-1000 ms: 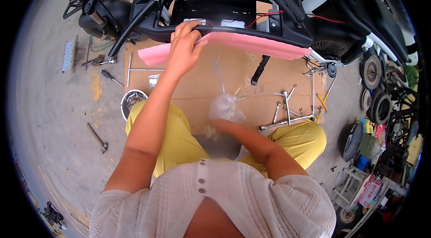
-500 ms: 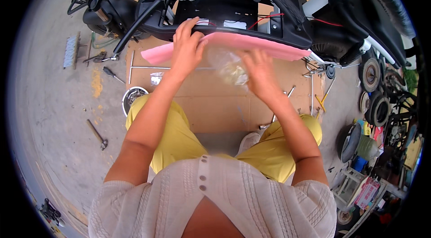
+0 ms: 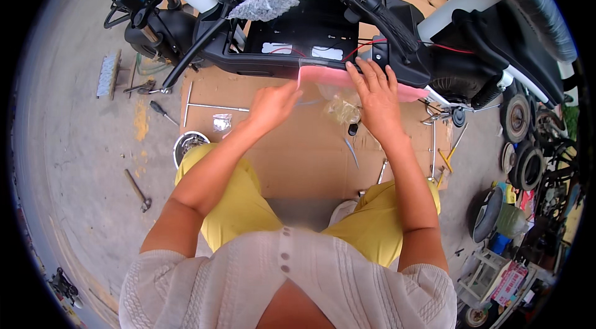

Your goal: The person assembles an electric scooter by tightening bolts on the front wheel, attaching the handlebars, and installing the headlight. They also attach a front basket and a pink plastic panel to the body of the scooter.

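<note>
A long pink panel (image 3: 335,76) lies along the lower edge of a black scooter frame (image 3: 310,31). My left hand (image 3: 270,105) reaches to the panel's left end and pinches its lower corner. Over the panel's right half my right hand (image 3: 375,96) lies flat with its fingers spread toward the black frame. A clear plastic bag (image 3: 340,108) with small parts hangs under that hand's thumb. Both forearms stretch out over my yellow trousers and a brown cardboard sheet (image 3: 310,161).
On the ground at the left are a metal bowl (image 3: 189,143), a hammer (image 3: 138,189), a screwdriver (image 3: 161,112), a T-handled wrench (image 3: 205,105) and a brush (image 3: 108,74). Loose wrenches (image 3: 434,149) and small wheels (image 3: 515,118) lie to the right.
My right hand has come up from my lap with the clear bag and now rests on the pink panel. My left hand has slid from the panel's top down to its left corner.
</note>
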{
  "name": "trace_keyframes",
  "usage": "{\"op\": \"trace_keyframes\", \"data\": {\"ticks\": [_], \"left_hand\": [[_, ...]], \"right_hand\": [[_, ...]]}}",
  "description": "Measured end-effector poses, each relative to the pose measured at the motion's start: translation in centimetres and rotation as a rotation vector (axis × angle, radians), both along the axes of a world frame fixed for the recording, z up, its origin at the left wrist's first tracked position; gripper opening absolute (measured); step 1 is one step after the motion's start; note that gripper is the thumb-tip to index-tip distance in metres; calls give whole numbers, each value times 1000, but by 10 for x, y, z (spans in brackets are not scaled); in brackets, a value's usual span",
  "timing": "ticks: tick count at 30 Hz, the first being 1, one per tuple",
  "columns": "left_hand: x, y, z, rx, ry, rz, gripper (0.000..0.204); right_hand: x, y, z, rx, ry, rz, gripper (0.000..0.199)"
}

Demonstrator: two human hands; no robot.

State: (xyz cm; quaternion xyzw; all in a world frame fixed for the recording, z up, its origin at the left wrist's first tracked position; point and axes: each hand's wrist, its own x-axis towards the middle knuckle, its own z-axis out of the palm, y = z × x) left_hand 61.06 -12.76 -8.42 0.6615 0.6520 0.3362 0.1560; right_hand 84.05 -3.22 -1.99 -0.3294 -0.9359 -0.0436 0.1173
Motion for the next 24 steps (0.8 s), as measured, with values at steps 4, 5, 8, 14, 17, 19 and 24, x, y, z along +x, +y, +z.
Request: {"op": "trace_keyframes", "data": {"ticks": [4,5,8,14,17,19,24], "left_hand": [[-7,2,19,-11,-29,42,22],[-12,6,24,105,12,41,22],[-22,34,57,223,70,47,34],[-43,124,59,-898,-52,-360,74],[-30,143,57,-1024,-461,-452,76],[-17,155,57,-1053,-762,-548,73],[17,159,68,-939,-467,-473,62]], "right_hand": [[-2,2,-4,-19,62,-16,68],[-3,2,-5,-22,73,-30,68],[-5,0,-4,-35,49,-44,69],[-3,4,-10,-31,61,-34,68],[-3,5,-10,-55,62,-41,68],[-3,6,-12,-51,62,-36,68],[1,11,-25,21,50,-26,84]]}}
